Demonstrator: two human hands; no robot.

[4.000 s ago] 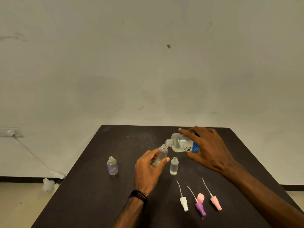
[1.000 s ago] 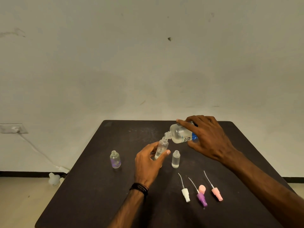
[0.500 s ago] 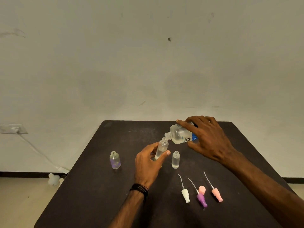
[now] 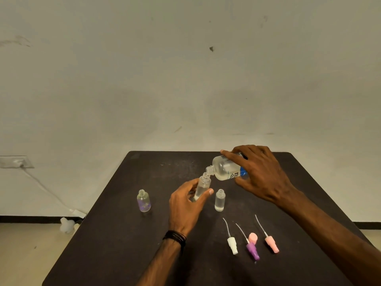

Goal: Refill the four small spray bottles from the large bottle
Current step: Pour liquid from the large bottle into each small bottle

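Between the two hands, mouth meets mouth: the right hand [image 4: 261,174] wraps the large bottle [image 4: 225,169], tipped nearly flat to pour, while the left hand [image 4: 185,205] pinches a small spray bottle [image 4: 203,187], tilted to catch it. Two open bottles [image 4: 219,200] stand beside the left hand; spray tops [image 4: 252,244] lie nearer the person.

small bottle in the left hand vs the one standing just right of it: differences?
1. The held small bottle is gripped by the left hand and tilted; the standing small bottle stands upright on the table, untouched.
2. The held bottle's neck meets the mouth of the large bottle, tipped by the right hand; the standing one has nothing at its neck.

Shared: both are clear, uncapped and cylindrical.
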